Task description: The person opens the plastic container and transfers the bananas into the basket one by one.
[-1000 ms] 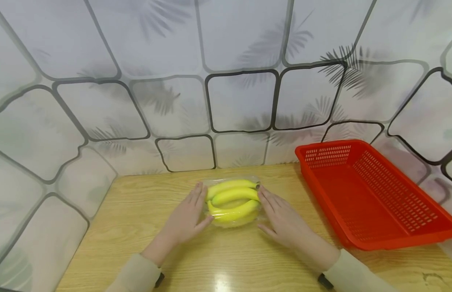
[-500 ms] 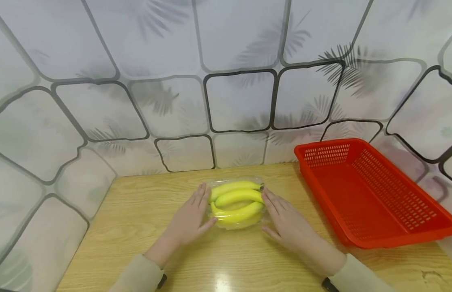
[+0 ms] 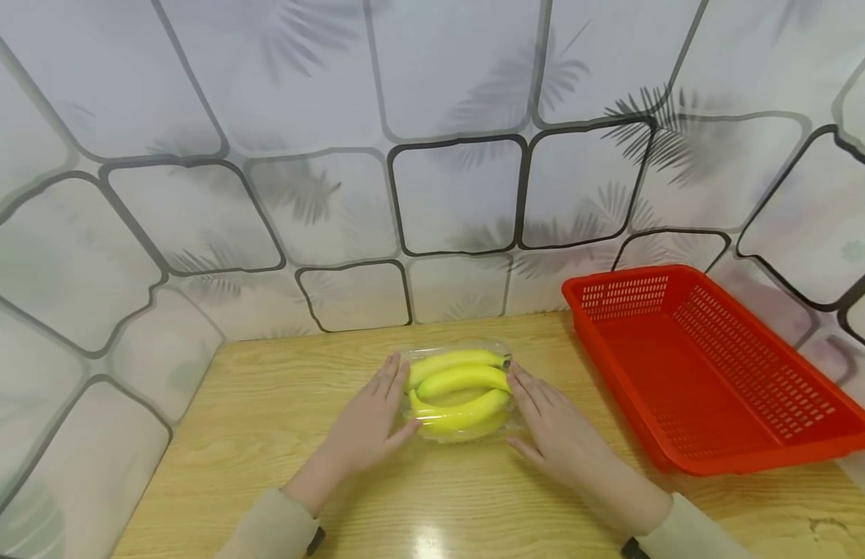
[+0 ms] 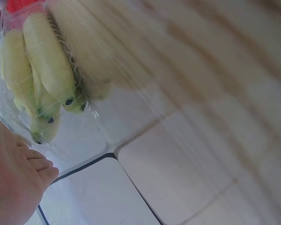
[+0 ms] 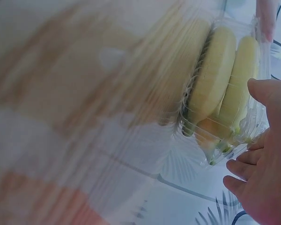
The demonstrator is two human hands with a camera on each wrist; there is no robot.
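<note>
Several yellow bananas (image 3: 463, 380) lie side by side in a clear plastic tray pack (image 3: 432, 352) on the wooden table, shiny film stretched over them. My left hand (image 3: 366, 423) rests against the pack's left end with its fingers straight. At the other end my right hand (image 3: 561, 431) touches the pack with extended fingers, by the dark banana stem. In the left wrist view, bananas (image 4: 49, 56) show through the creased plastic beyond the left hand (image 4: 11, 178). The right wrist view has the right hand (image 5: 271, 154) beside the pack's ribbed wall, thumb apart from the fingers.
A red perforated plastic basket (image 3: 719, 388) stands on the table to the right, with nothing in it. Patterned wall covering (image 3: 460, 194) rises behind the wooden table (image 3: 265, 388) and along both sides.
The banana pack has slid slightly to the right and a little nearer, with both hands travelling along at its ends. The red basket stays in place.
</note>
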